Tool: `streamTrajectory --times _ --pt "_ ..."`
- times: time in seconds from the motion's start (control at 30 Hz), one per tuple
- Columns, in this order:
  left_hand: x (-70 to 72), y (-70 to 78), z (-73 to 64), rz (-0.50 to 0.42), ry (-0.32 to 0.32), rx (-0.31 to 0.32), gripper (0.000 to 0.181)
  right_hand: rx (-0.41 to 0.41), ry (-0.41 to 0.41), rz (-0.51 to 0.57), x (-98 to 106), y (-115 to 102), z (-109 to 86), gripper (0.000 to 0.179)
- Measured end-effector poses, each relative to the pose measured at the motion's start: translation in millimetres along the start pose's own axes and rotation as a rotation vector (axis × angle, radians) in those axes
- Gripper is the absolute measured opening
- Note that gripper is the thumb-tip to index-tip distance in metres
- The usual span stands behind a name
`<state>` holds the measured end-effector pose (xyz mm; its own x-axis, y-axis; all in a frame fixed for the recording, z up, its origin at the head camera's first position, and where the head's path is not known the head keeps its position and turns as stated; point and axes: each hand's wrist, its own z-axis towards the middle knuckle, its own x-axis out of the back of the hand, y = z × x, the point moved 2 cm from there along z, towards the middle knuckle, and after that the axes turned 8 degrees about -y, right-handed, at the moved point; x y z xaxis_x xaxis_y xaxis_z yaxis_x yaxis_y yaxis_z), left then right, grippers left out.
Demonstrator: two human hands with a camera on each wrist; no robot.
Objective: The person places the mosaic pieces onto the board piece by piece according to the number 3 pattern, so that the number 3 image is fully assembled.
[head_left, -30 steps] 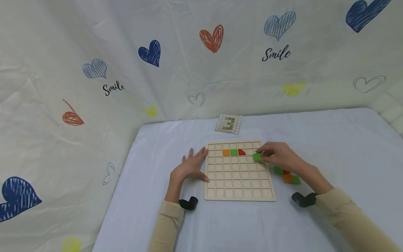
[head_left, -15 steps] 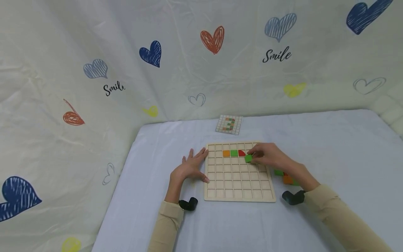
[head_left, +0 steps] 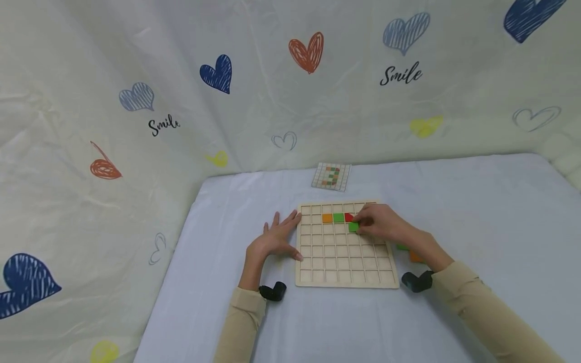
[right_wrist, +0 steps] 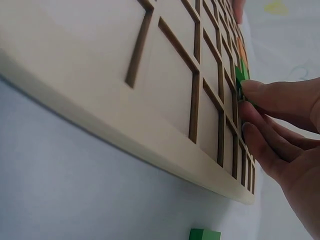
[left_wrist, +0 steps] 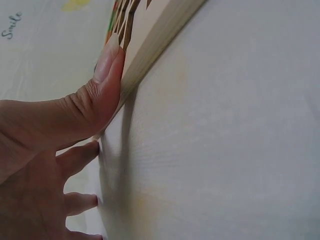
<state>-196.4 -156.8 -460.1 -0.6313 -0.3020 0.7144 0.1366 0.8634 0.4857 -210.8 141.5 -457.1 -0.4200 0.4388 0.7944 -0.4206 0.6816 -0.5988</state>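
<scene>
A square wooden grid board [head_left: 347, 262] lies on the white cloth. In its second row sit an orange tile [head_left: 327, 218], a green tile [head_left: 338, 218] and a red tile with a curved side [head_left: 348, 217]. My right hand [head_left: 379, 222] pinches another green square tile [head_left: 353, 228] over the cell just below the red one. In the right wrist view that pinched tile [right_wrist: 239, 75] shows at the thumb tip. My left hand [head_left: 274, 241] rests spread along the board's left edge. Its thumb [left_wrist: 107, 65] presses the board's side in the left wrist view.
A small printed card [head_left: 331, 176] with a colored grid pattern lies behind the board. Loose tiles, including an orange tile [head_left: 415, 256] and a green tile [right_wrist: 204, 234], lie right of the board, partly hidden by the right arm. A printed cloth [head_left: 254, 116] hangs behind.
My right hand has carried the green tile leftward across the board, from near its right edge to below the red tile. The left hand stays in place.
</scene>
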Motion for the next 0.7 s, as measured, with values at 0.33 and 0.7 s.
streamTrajectory --times 0.33,0.7 --pt "0.5 0.0 1.0 0.005 -0.004 -0.014 0.12 0.067 0.037 -0.056 -4.9 -2.8 0.4 0.026" --pt "1.2 0.7 0.2 0.007 -0.006 -0.01 0.119 0.038 0.059 -0.019 -4.0 -2.5 -2.2 0.023"
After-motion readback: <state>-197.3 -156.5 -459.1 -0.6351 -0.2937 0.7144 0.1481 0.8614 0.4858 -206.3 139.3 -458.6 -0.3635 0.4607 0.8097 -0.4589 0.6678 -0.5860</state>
